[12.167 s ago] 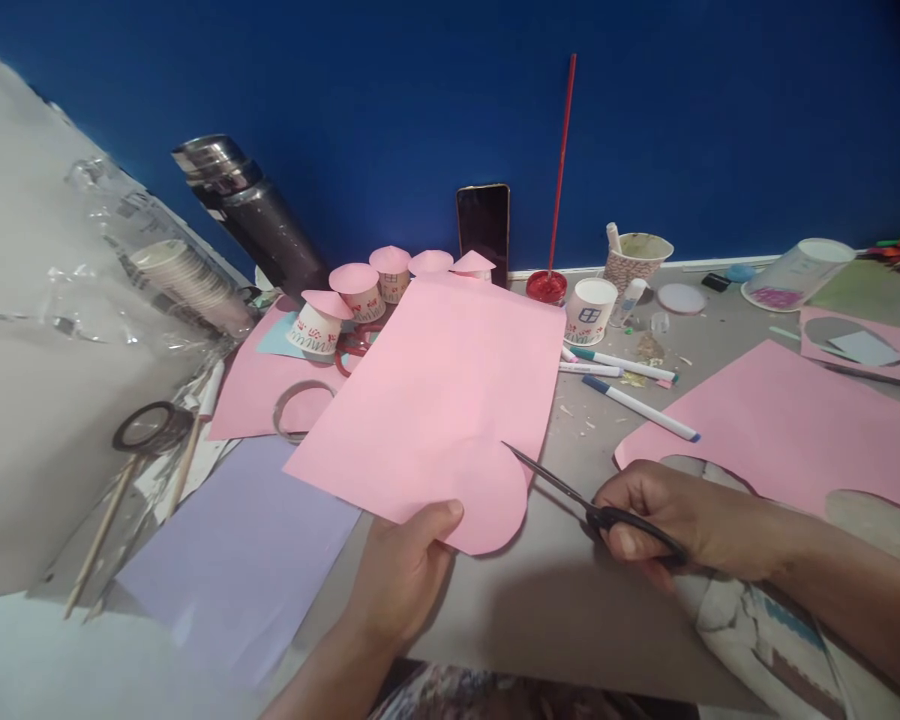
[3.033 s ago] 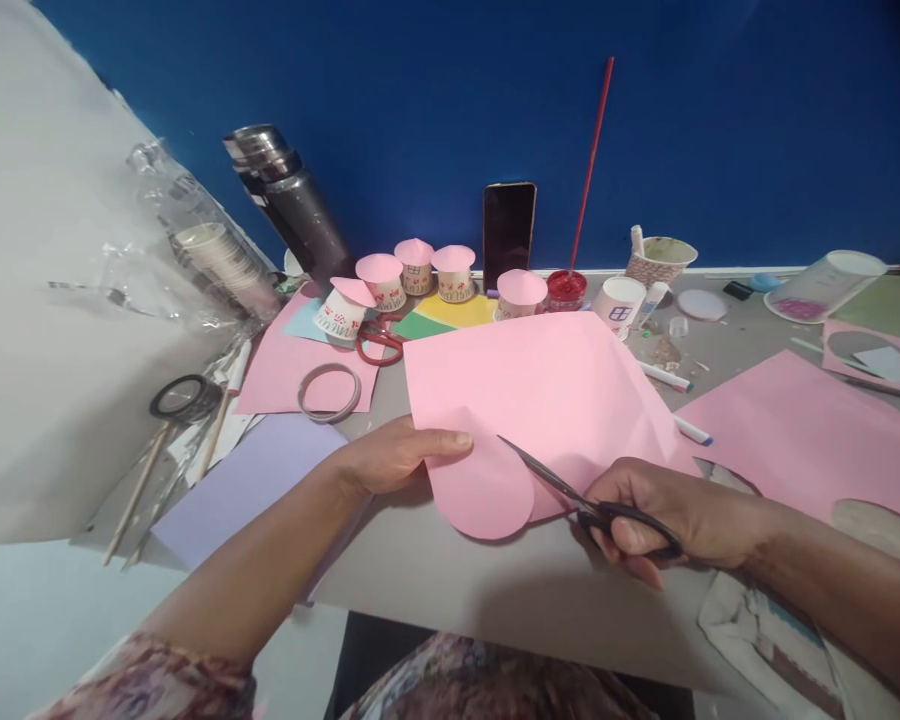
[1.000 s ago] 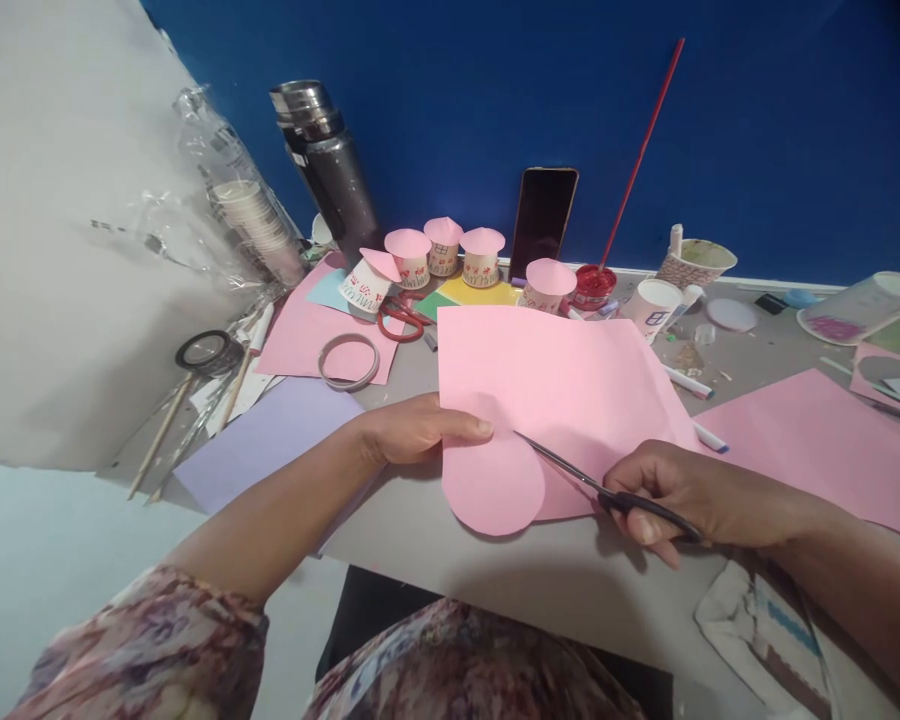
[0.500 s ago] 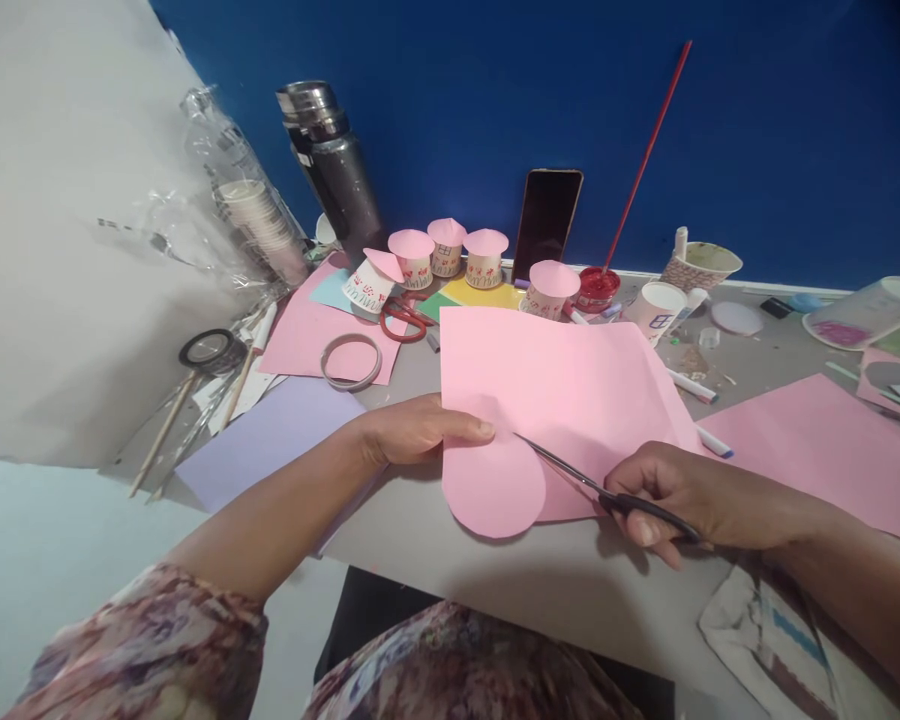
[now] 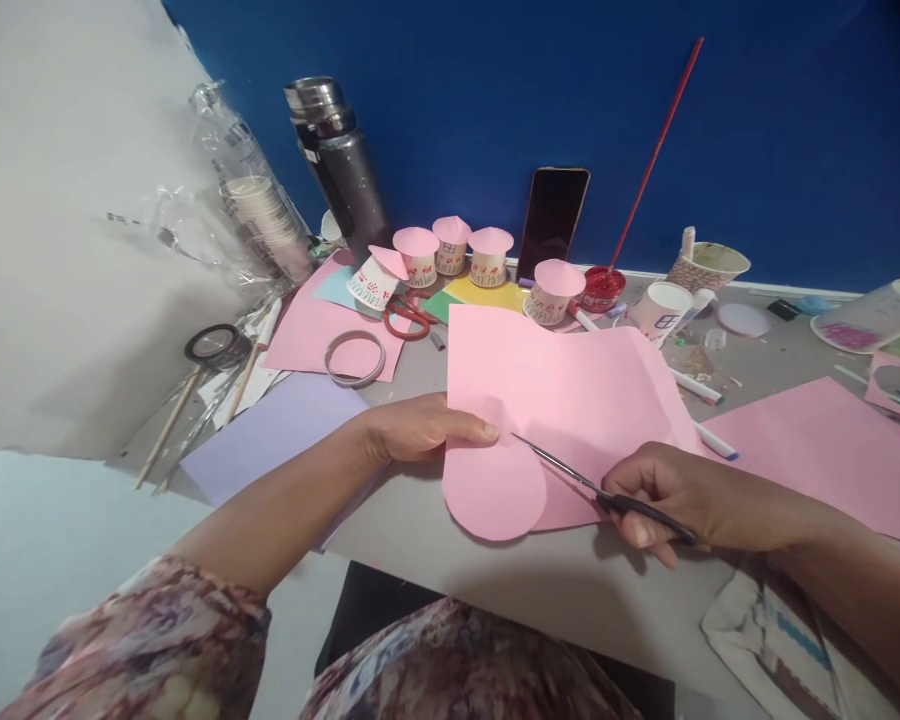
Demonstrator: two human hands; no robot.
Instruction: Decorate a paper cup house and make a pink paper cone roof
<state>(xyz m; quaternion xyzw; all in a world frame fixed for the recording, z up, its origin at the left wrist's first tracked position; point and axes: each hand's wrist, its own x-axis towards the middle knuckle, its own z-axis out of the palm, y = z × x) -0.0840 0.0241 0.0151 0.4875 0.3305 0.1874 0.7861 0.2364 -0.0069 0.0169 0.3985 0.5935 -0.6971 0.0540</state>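
A pink paper sheet (image 5: 570, 390) lies over the grey table (image 5: 540, 590), with a rounded disc shape (image 5: 493, 492) partly cut at its near edge. My left hand (image 5: 418, 428) pinches the sheet's left edge just above the disc. My right hand (image 5: 682, 492) grips black-handled scissors (image 5: 570, 473). Their closed blades reach into the cut between disc and sheet, tip close to my left thumb.
Several paper cups with pink cone tops (image 5: 450, 250) stand at the back by a phone (image 5: 553, 222), a flask (image 5: 337, 160), red scissors (image 5: 405, 318) and a red paint pot (image 5: 601, 288). Markers (image 5: 694, 385), tape rings (image 5: 355, 358) and more pink sheets (image 5: 817, 455) surround the work area.
Over twelve seconds the sheet was turned and the cut went further round the disc. My left hand shifted from the bottom edge to the left edge. In the last second hardly anything moved.
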